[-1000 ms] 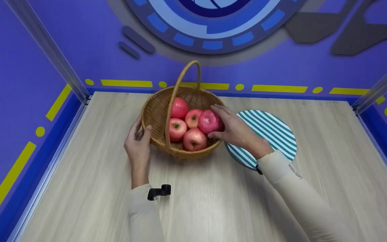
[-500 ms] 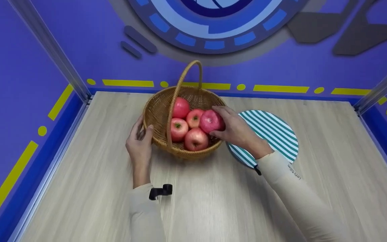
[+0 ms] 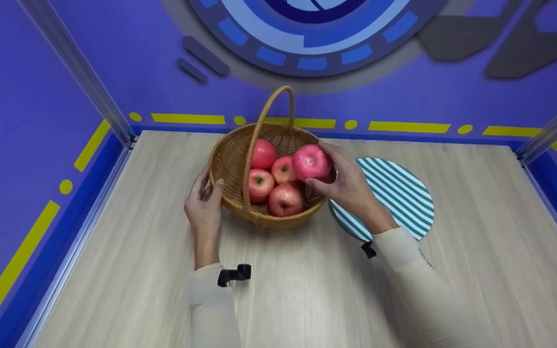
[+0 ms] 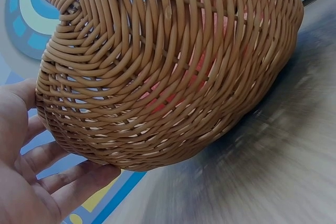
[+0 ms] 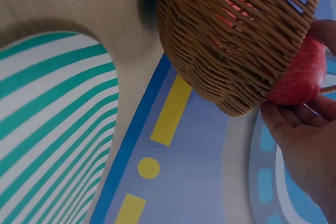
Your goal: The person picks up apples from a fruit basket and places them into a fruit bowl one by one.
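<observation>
A tan wicker basket point(image 3: 227, 166) with a tall arched handle point(image 3: 256, 128) stands at the back of the table, holding several red apples point(image 3: 285, 199). My left hand point(image 3: 203, 210) grips its left side, thumb at the rim and fingers around the outer wall; the left wrist view shows those fingers point(image 4: 79, 184) against the woven underside. At the basket's right rim, my right hand point(image 3: 353, 186) holds one pinkish-red apple point(image 3: 310, 162) between thumb and fingers. That apple point(image 5: 304, 74) sits level with the rim in the right wrist view, partly behind the weave.
A round board point(image 3: 399, 193) with green and white stripes lies right of the basket, partly under my right forearm. Blue-purple printed panels point(image 3: 128, 72) wall the pale wooden table point(image 3: 288, 290) at the back and sides.
My right hand has raised its apple slightly, up and to the right, away from the other apples. The left hand keeps its hold on the basket. The head view has shifted a little.
</observation>
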{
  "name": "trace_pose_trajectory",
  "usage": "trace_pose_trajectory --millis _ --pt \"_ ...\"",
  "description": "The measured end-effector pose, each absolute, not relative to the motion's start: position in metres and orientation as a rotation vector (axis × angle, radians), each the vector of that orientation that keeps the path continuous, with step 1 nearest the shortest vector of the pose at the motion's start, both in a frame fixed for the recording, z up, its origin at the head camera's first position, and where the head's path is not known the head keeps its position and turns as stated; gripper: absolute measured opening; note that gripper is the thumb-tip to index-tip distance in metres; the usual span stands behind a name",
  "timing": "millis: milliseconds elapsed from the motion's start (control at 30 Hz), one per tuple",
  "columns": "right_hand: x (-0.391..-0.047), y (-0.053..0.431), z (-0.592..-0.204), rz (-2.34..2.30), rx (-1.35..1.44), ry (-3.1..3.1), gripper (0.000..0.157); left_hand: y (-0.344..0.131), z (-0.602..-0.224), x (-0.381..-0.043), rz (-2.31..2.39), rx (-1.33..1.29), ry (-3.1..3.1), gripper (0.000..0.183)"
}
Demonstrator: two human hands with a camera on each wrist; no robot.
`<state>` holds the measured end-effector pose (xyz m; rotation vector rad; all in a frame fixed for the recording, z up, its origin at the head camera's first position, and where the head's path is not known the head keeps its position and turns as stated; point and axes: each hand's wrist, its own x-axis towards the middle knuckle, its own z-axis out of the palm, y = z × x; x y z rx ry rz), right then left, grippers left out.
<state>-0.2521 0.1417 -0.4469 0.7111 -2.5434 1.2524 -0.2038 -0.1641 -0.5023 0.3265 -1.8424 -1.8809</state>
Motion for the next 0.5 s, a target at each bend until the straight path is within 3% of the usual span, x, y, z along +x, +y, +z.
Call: trace_pose_trajectory --millis 500 --pt "-0.2437 0.1507 -0.4567 1.417 0.559 -2.328 0.084 -0.1645 -0.5026 -0.2050 -1.860 0.315 -1.830 0.046"
